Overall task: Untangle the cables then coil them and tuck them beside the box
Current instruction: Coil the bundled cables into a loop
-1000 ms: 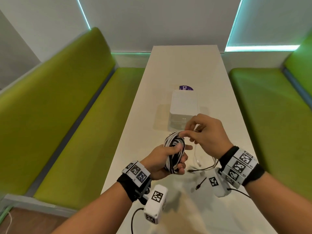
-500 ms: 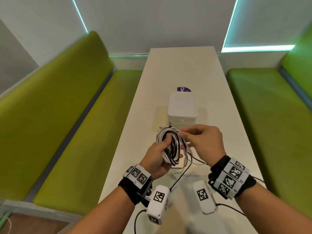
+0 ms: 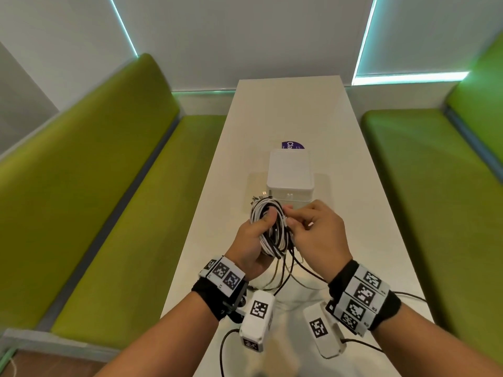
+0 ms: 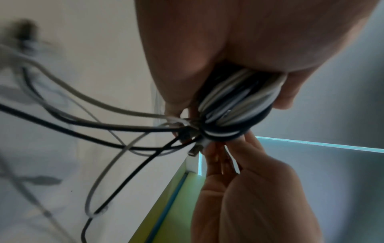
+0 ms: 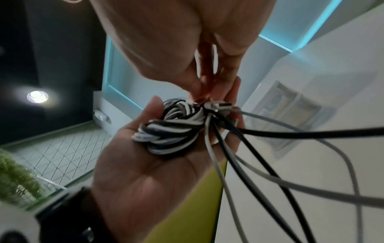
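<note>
A coil of black and white cables (image 3: 268, 227) (image 4: 234, 105) (image 5: 172, 129) hangs above the white table (image 3: 367, 213), just in front of the white box (image 3: 289, 178) (image 5: 284, 115). My left hand (image 3: 258, 235) grips the coil, thumb pressed on top. My right hand (image 3: 313, 232) pinches the cables at the coil's right side, by a white plug (image 5: 218, 105). Several loose black and white cable ends (image 3: 288, 270) (image 4: 104, 128) (image 5: 270, 164) trail from the coil down to the table.
Green benches (image 3: 109, 200) (image 3: 435, 200) run along both sides of the narrow table. A purple sticker (image 3: 292, 145) lies behind the box. Black cords from the wrist cameras (image 3: 226, 346) lie near the table's front edge.
Both hands have carried the coil forward towards the box. My right hand has gone round the coil and come back to its right side, and the trailing ends have moved along.
</note>
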The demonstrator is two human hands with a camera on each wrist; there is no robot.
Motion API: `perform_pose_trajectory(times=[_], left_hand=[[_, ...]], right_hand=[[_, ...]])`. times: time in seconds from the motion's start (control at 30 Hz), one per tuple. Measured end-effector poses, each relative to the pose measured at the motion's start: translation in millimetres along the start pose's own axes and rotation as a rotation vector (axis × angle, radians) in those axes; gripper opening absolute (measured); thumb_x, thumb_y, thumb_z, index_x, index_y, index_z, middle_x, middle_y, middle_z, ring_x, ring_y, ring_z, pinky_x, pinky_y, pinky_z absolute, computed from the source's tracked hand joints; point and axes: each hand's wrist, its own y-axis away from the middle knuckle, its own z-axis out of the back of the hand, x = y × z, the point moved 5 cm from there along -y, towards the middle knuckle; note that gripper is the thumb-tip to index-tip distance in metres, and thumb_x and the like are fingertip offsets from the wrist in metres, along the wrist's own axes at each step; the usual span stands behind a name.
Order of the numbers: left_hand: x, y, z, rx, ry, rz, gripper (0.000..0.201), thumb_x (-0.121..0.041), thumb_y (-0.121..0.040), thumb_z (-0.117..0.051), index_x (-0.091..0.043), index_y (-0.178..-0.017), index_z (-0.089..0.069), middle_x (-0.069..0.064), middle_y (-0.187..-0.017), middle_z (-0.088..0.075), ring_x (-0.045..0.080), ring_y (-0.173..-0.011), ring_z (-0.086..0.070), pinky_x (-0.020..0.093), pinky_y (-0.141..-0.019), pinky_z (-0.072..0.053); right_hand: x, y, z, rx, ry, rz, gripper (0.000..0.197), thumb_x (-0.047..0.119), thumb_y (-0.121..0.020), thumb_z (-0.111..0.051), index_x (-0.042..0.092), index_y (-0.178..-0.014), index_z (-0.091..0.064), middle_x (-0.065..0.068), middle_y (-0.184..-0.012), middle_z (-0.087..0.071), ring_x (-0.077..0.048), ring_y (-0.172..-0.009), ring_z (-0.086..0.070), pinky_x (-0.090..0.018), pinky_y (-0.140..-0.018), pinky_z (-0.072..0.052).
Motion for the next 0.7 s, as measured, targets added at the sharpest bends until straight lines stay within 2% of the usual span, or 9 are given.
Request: perform_pose_trajectory(times=[0.07,0.17,0.23,0.33,0.4,0.47,0.57,0.63,0.7], left_hand=[[-0.2,-0.2,-0.8,0.005,-0.034,-0.032,0.048,-0.027,-0.094,-0.062,0.004,-0.131,-0.058,0.024,-0.122,-0.064,0.032,-0.104,-0.062,0.039,-0.086,-0.052],[0.3,-2.0,-2.7,-0.022,-0.093,-0.055,0.047,-0.017,-0.084,-0.066,0.005,-0.125,-0.06,0.025,-0.108,-0.065,0.037,-0.1,-0.056,0.041,-0.085,-0.049],[-0.9,-2.6,-6.2,-0.03,-0.102,-0.056,0.035,-0.014,-0.081,-0.065,-0.001,-0.113,-0.067,0.019,-0.098,-0.067,0.034,-0.092,-0.06,0.038,-0.078,-0.05],[-7.4,-3.5,-10.0,-0.009,-0.107,-0.073,0.031,-0.014,-0.08,-0.064,-0.004,-0.109,-0.066,0.014,-0.088,-0.066,0.026,-0.081,-0.062,0.034,-0.07,-0.052],[-14.8,-3.5,-9.9,0.003,-0.079,-0.082,0.027,-0.014,-0.081,-0.064,-0.006,-0.107,-0.066,0.01,-0.08,-0.062,0.023,-0.074,-0.06,0.032,-0.066,-0.052],[-23.6,-3.9,-6.5,0.023,-0.019,-0.089,0.023,-0.014,-0.085,-0.062,-0.006,-0.108,-0.063,0.008,-0.078,-0.058,0.023,-0.073,-0.059,0.034,-0.069,-0.053],[-31.7,-6.9,5.2,0.027,0.07,-0.095,0.021,-0.019,-0.091,-0.063,-0.007,-0.108,-0.062,0.007,-0.08,-0.054,0.024,-0.074,-0.057,0.049,-0.092,-0.04],[-32.0,-8.4,8.6,0.025,0.133,-0.092,0.024,-0.024,-0.093,-0.062,-0.007,-0.11,-0.061,0.006,-0.08,-0.053,0.024,-0.072,-0.055,0.054,-0.098,-0.029],[-32.5,-7.1,2.7,0.058,0.181,-0.095,0.027,-0.027,-0.094,-0.06,-0.008,-0.112,-0.057,0.005,-0.081,-0.052,0.022,-0.069,-0.052,0.05,-0.092,-0.036]], right_hand=[[2.1,-4.8,6.6,-0.037,0.182,0.054,0.022,0.029,-0.077,-0.083,0.04,-0.091,-0.071,0.013,-0.097,-0.041,-0.007,-0.096,-0.048,-0.027,-0.08,-0.047],[2.0,-5.2,3.0,0.042,0.255,0.085,0.028,0.028,-0.078,-0.078,0.033,-0.088,-0.053,0.014,-0.098,-0.042,-0.008,-0.091,-0.052,-0.031,-0.071,-0.048],[6.8,-1.7,-4.0,0.052,0.14,0.186,0.025,0.015,-0.08,-0.073,0.026,-0.08,-0.051,0.01,-0.09,-0.045,-0.006,-0.085,-0.056,-0.03,-0.068,-0.047],[1.4,4.1,-3.9,0.0,-0.18,0.222,0.029,0.007,-0.081,-0.076,0.017,-0.076,-0.049,-0.001,-0.083,-0.047,-0.018,-0.073,-0.054,-0.032,-0.066,-0.048],[-7.0,12.5,-5.5,0.058,-0.351,0.198,0.024,0.018,-0.081,-0.075,0.016,-0.085,-0.051,0.0,-0.086,-0.051,-0.019,-0.077,-0.054,-0.033,-0.072,-0.05],[-13.4,22.9,-13.8,0.206,-0.454,0.096,0.036,0.029,-0.075,-0.071,0.019,-0.104,-0.052,0.005,-0.098,-0.058,-0.014,-0.094,-0.061,-0.033,-0.087,-0.051],[-24.7,23.8,-23.7,0.301,-0.404,-0.053,0.073,0.028,-0.064,-0.076,0.029,-0.13,-0.043,0.006,-0.118,-0.061,-0.011,-0.115,-0.06,-0.036,-0.102,-0.048],[-24.0,21.4,-29.6,0.32,-0.352,-0.096,0.096,0.027,-0.061,-0.085,0.033,-0.142,-0.033,0.007,-0.128,-0.054,-0.012,-0.117,-0.06,-0.027,-0.097,-0.049],[-20.0,20.6,-41.0,0.376,-0.33,-0.165,0.11,0.017,-0.064,-0.09,0.034,-0.151,-0.025,0.009,-0.134,-0.047,-0.014,-0.113,-0.061,-0.019,-0.085,-0.053]])
